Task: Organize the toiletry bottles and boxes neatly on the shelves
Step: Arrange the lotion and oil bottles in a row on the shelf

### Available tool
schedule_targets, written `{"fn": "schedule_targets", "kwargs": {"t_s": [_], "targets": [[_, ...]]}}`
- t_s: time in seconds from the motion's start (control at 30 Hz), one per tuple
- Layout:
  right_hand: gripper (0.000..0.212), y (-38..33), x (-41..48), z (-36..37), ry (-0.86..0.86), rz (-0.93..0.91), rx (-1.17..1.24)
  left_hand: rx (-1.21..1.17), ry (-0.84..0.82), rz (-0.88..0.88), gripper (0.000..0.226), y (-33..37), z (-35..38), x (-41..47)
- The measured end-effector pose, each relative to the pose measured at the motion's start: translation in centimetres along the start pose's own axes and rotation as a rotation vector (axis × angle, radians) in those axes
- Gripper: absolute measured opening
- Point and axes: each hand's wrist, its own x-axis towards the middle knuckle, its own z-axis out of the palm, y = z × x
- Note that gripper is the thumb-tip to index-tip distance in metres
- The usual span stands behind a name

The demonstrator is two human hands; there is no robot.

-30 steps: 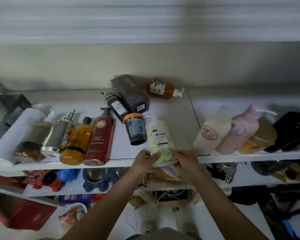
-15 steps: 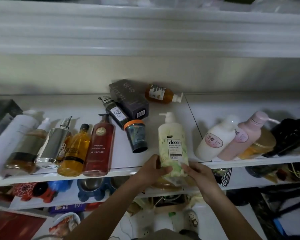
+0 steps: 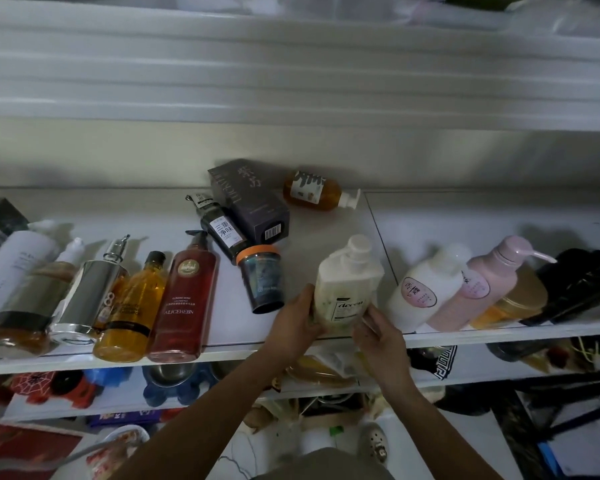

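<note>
A pale green-white pump bottle (image 3: 347,284) stands near the front edge of the white shelf (image 3: 326,216). My left hand (image 3: 300,322) grips its lower left side and my right hand (image 3: 378,332) holds its lower right. To its left lie a dark jar with an orange rim (image 3: 261,277), a dark bottle (image 3: 219,228), a dark box (image 3: 248,199) and an amber pump bottle (image 3: 317,191). A row of bottles lies at the left: red (image 3: 187,296), amber (image 3: 132,306), silver (image 3: 87,289), white (image 3: 11,265). White (image 3: 426,285) and pink (image 3: 478,282) bottles lean at the right.
A gold-lidded jar (image 3: 520,299) and a black object (image 3: 582,282) sit at the far right of the shelf. A lower shelf (image 3: 66,407) holds a blue bowl stand (image 3: 174,379) and red items. Blinds hang above the shelf.
The pump bottle has moved right and further onto the shelf, turned more upright, with both hands following it. The view has shifted closer.
</note>
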Motion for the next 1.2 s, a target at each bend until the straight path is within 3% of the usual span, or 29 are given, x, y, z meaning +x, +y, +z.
{"fn": "schedule_targets", "kwargs": {"t_s": [0.17,0.83,1.2], "targets": [[0.055,1.4,-0.9,-0.1,0.112,0.016,-0.087,-0.062,-0.004,0.031,0.054,0.5,0.8,0.6],[0.064,2.6,-2.2,-3.3,0.017,0.038,-0.047,-0.046,0.011,0.008,0.056,0.9,2.5,-0.1],[0.057,2.2,-1.9,-3.3,0.024,0.094,-0.079,-0.077,0.013,0.012,0.057,1.2,2.3,0.2]]}}
